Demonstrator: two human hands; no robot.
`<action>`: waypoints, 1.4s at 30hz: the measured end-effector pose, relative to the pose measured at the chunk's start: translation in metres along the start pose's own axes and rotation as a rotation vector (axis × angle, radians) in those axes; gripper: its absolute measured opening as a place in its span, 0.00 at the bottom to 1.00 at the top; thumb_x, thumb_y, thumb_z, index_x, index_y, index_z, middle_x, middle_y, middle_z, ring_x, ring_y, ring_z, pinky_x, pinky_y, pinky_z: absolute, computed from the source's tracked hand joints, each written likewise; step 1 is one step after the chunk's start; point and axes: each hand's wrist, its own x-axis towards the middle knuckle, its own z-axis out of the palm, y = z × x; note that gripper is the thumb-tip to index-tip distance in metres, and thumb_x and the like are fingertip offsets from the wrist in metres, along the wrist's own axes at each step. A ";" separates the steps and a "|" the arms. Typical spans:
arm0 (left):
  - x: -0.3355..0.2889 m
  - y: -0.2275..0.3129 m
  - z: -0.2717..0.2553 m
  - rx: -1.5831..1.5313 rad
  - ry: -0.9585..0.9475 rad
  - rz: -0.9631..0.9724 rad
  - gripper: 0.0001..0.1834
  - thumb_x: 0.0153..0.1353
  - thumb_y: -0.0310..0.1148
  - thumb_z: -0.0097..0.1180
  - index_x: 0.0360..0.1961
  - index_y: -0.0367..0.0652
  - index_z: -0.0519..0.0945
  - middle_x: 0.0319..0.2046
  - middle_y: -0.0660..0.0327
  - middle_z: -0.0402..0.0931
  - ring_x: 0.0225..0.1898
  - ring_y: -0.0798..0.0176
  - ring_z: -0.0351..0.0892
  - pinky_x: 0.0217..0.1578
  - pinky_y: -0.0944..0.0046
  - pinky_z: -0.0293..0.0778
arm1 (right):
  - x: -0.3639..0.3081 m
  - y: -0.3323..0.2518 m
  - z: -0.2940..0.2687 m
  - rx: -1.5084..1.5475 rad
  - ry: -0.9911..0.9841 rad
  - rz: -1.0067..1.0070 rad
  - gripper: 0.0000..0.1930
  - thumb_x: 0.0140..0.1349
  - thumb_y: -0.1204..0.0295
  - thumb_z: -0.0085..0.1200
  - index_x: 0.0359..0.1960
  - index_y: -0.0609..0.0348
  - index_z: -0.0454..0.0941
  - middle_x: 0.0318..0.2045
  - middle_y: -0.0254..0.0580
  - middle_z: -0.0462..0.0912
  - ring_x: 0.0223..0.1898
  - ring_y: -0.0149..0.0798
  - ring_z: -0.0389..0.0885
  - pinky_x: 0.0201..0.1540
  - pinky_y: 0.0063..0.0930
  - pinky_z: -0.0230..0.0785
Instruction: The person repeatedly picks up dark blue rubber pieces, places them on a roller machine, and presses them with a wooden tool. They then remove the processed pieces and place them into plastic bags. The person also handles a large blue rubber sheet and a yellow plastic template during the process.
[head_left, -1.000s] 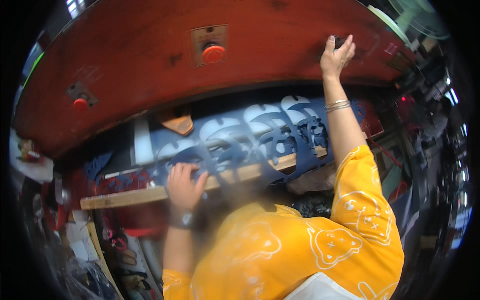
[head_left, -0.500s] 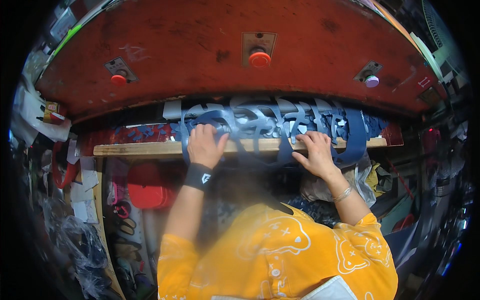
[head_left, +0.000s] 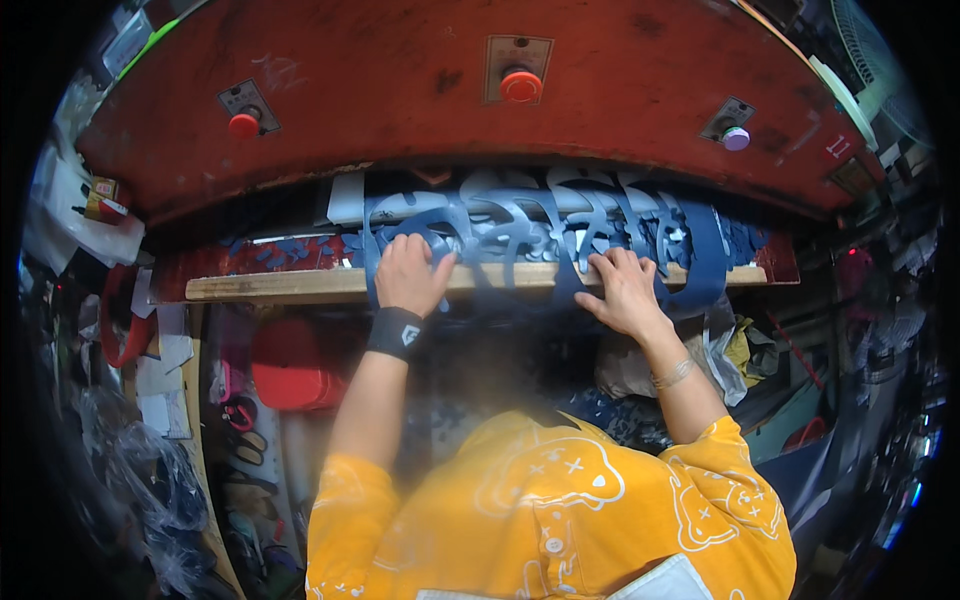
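Observation:
A blue sheet (head_left: 709, 255), full of curved cut-out holes, lies beneath the red press head and droops over a wooden front bar (head_left: 280, 288). My left hand (head_left: 410, 277), with a black wristband, rests on the sheet's left part; its fingers are bent forward and the thumb stands apart. Toward the sheet's right part, my right hand (head_left: 628, 293) rests with fingers and thumb spread. A thin bracelet circles that wrist. Both hands touch the sheet from above; the fingertips are partly hidden among the strips. Loose blue offcuts (head_left: 285, 252) lie behind the bar.
The red press head (head_left: 400, 90) spans the far side, with a red knob (head_left: 521, 86) in the middle. Below the bar at left stands a red container (head_left: 290, 365). Crumpled clear plastic (head_left: 150, 470) lies at far left; bags (head_left: 720, 350) sit under the right side.
The whole view has shifted slightly, so the press and bar sit a little higher. My right hand has moved slightly left. Both hands stay on the blue sheet.

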 end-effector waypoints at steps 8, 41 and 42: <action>0.005 0.008 -0.015 -0.109 -0.179 -0.115 0.15 0.50 0.38 0.66 0.27 0.44 0.72 0.29 0.56 0.70 0.35 0.49 0.73 0.35 0.52 0.70 | 0.108 0.018 -0.079 0.170 -0.812 -0.026 0.20 0.57 0.52 0.60 0.28 0.59 0.86 0.25 0.49 0.84 0.29 0.42 0.84 0.37 0.34 0.75; 0.170 -0.057 0.041 0.255 -0.254 -0.148 0.48 0.53 0.58 0.60 0.65 0.32 0.61 0.67 0.39 0.55 0.70 0.39 0.48 0.68 0.37 0.38 | 0.333 -0.029 0.026 0.666 -0.072 -0.211 0.36 0.38 0.60 0.65 0.57 0.53 0.77 0.66 0.57 0.62 0.61 0.59 0.63 0.66 0.45 0.55; 0.171 -0.058 0.041 0.251 -0.250 -0.148 0.48 0.53 0.57 0.60 0.65 0.32 0.61 0.67 0.39 0.55 0.70 0.39 0.48 0.68 0.37 0.38 | 0.333 -0.029 0.026 0.517 -0.055 -0.218 0.36 0.38 0.60 0.65 0.56 0.51 0.77 0.66 0.57 0.61 0.62 0.64 0.60 0.66 0.49 0.53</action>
